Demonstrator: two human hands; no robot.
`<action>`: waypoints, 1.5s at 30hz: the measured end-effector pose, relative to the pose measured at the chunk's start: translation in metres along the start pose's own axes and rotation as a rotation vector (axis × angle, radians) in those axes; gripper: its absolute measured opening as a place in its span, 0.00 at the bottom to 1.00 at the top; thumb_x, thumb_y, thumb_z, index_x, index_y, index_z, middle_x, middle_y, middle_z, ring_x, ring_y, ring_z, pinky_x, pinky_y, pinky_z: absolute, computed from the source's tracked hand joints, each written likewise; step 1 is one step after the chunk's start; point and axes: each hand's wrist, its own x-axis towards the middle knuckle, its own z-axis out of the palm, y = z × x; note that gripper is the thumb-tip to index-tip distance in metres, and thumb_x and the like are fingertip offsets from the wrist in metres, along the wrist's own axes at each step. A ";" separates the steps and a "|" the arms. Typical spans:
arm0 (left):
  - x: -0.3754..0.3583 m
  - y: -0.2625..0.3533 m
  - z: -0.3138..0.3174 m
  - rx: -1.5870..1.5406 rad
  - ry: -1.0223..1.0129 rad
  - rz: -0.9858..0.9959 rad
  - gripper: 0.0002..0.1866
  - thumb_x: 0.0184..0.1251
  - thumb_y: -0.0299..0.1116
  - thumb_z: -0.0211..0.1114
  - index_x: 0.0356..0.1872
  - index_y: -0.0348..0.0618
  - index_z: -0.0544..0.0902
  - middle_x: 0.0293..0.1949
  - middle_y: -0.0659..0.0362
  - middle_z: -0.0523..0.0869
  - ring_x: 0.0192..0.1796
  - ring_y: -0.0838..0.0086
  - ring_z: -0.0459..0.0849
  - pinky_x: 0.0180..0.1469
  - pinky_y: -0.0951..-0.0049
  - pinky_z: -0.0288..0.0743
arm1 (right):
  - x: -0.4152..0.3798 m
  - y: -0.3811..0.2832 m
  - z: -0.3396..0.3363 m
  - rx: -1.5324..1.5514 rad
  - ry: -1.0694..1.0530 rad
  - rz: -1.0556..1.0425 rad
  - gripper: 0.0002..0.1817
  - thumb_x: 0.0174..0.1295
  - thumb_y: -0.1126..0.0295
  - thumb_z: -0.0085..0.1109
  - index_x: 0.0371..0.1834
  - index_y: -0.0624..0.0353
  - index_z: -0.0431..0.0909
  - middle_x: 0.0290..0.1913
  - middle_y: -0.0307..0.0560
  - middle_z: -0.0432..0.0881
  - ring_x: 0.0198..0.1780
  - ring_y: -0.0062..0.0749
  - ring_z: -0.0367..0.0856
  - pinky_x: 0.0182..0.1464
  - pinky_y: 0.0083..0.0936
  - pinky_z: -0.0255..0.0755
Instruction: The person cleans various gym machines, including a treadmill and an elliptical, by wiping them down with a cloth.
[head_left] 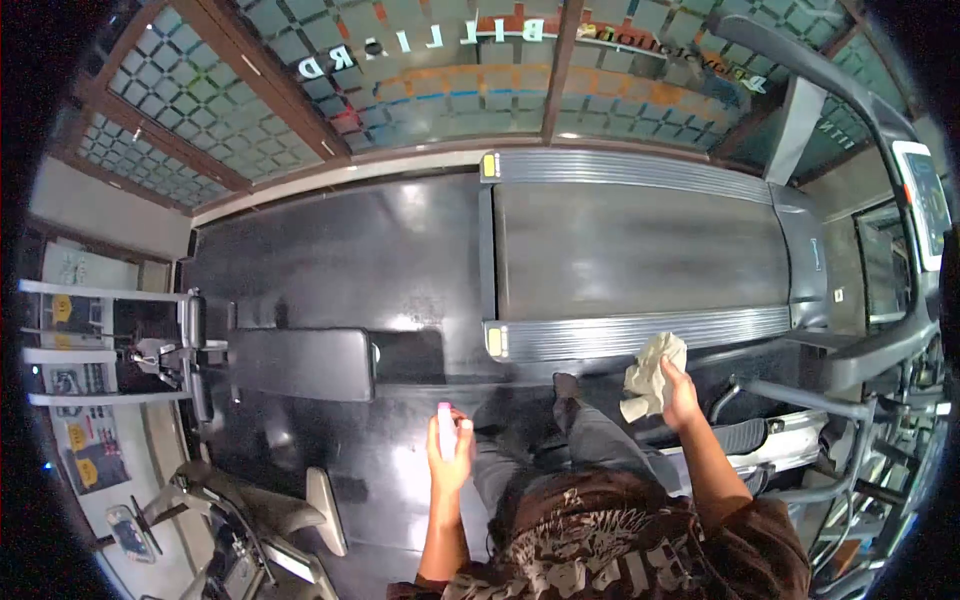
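Observation:
My left hand (450, 462) is wrapped round a small pale pink bottle (446, 424) with a darker pink top, held upright in front of my left leg. Most of its lower part is hidden by my fingers. In my right hand (682, 398) a crumpled cream cloth (650, 376) is gripped, its loose end hanging down to the left. The cloth overlaps the near side rail of a treadmill (640, 332) in this view. The treadmill's dark belt (640, 250) stretches across, beyond both hands.
A padded black bench (305, 364) stands on the left, joined to a cable machine (120, 355). An exercise bike (235, 530) is at lower left. Other gym equipment (760, 440) stands close by on my right. Patterned glass windows (450, 90) line the far side. The treadmill console (920, 205) is at right.

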 end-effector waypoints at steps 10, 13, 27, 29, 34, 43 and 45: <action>0.012 -0.110 0.112 0.003 -0.186 -0.269 0.23 0.73 0.35 0.66 0.65 0.36 0.75 0.57 0.52 0.85 0.59 0.68 0.82 0.61 0.67 0.74 | 0.222 0.098 -0.043 -0.752 -0.021 -0.039 0.18 0.64 0.63 0.69 0.53 0.62 0.83 0.46 0.49 0.88 0.46 0.39 0.85 0.52 0.30 0.76; 0.031 -0.159 0.124 0.036 -0.196 -0.444 0.23 0.72 0.37 0.69 0.62 0.36 0.77 0.50 0.55 0.87 0.52 0.72 0.84 0.56 0.69 0.77 | 0.259 0.133 -0.028 -1.097 -0.181 -0.127 0.21 0.63 0.63 0.68 0.58 0.59 0.80 0.51 0.62 0.85 0.52 0.54 0.84 0.55 0.37 0.76; 0.168 -0.378 0.157 0.010 0.092 -0.254 0.16 0.70 0.29 0.68 0.53 0.32 0.79 0.44 0.52 0.89 0.44 0.75 0.84 0.49 0.73 0.79 | 0.420 0.324 0.055 -1.668 -0.238 -0.637 0.31 0.55 0.81 0.61 0.64 0.42 0.76 0.59 0.56 0.70 0.59 0.58 0.73 0.61 0.44 0.72; 0.189 -0.393 0.174 -0.078 0.129 -0.215 0.17 0.71 0.30 0.68 0.54 0.31 0.78 0.43 0.52 0.90 0.43 0.75 0.84 0.48 0.72 0.79 | 0.435 0.340 0.049 -1.783 -0.279 -0.566 0.31 0.55 0.81 0.59 0.63 0.40 0.76 0.59 0.55 0.69 0.58 0.55 0.72 0.61 0.44 0.72; 0.221 -0.427 0.207 -0.035 0.113 -0.162 0.18 0.72 0.31 0.67 0.55 0.30 0.76 0.44 0.48 0.90 0.42 0.74 0.85 0.49 0.72 0.79 | 0.448 0.351 0.016 -1.902 -0.415 -0.663 0.28 0.59 0.79 0.55 0.62 0.36 0.77 0.56 0.53 0.70 0.56 0.50 0.73 0.57 0.43 0.77; 0.222 -0.461 0.223 -0.109 0.156 -0.122 0.15 0.71 0.34 0.70 0.52 0.37 0.81 0.39 0.57 0.87 0.41 0.77 0.82 0.44 0.74 0.77 | 0.427 0.303 -0.116 -1.895 -0.372 -0.406 0.33 0.49 0.81 0.63 0.63 0.49 0.74 0.56 0.59 0.70 0.60 0.61 0.73 0.57 0.48 0.77; 0.221 -0.467 0.223 -0.104 0.156 -0.095 0.16 0.71 0.35 0.70 0.53 0.37 0.81 0.39 0.57 0.86 0.41 0.77 0.82 0.44 0.75 0.77 | 0.440 0.306 -0.112 -1.697 -0.321 -0.367 0.34 0.47 0.82 0.65 0.63 0.53 0.73 0.56 0.64 0.70 0.59 0.66 0.72 0.57 0.51 0.75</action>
